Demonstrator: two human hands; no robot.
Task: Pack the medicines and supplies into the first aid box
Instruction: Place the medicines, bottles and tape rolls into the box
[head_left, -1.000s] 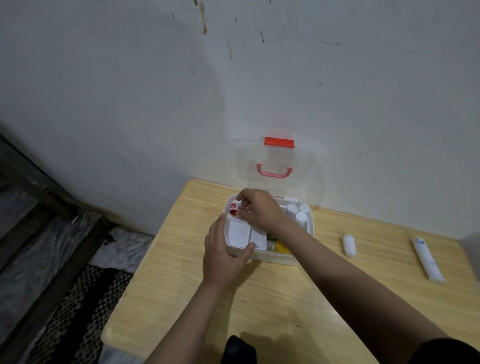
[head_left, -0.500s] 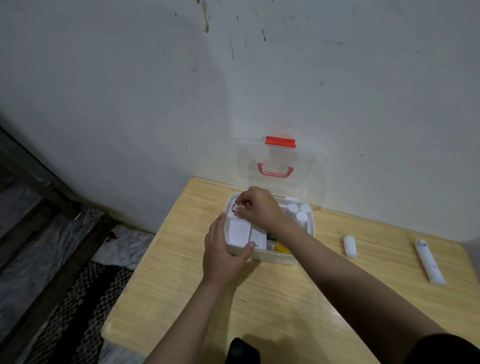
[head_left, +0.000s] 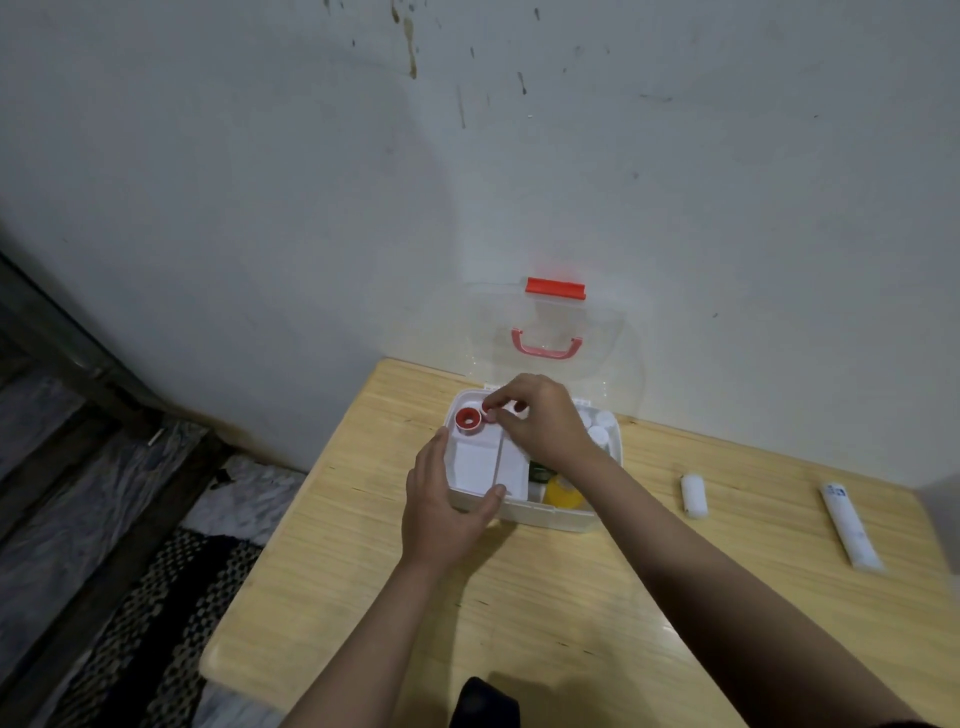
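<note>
The white first aid box (head_left: 545, 514) stands on the wooden table with its clear lid (head_left: 613, 338) up against the wall. A white tray sits in its left half. My left hand (head_left: 441, 504) grips the box's front left corner, thumb on the tray's rim. My right hand (head_left: 545, 421) hovers over the tray's back, fingertips pinched on a small red-and-white item (head_left: 489, 414). A red tape roll (head_left: 467, 420) lies just left of it in the back left compartment. White bottles (head_left: 600, 434) and a yellow item (head_left: 561, 493) sit in the right half.
On the table (head_left: 571, 597) right of the box lie a short white roll (head_left: 694, 494) and a long white tube (head_left: 849, 525). The wall rises right behind the box. The table's left edge drops to a floor with a patterned rug (head_left: 156, 597).
My right hand has shifted slightly right, so the red tape roll now shows fully in the tray's back left compartment. My left hand has stayed on the box.
</note>
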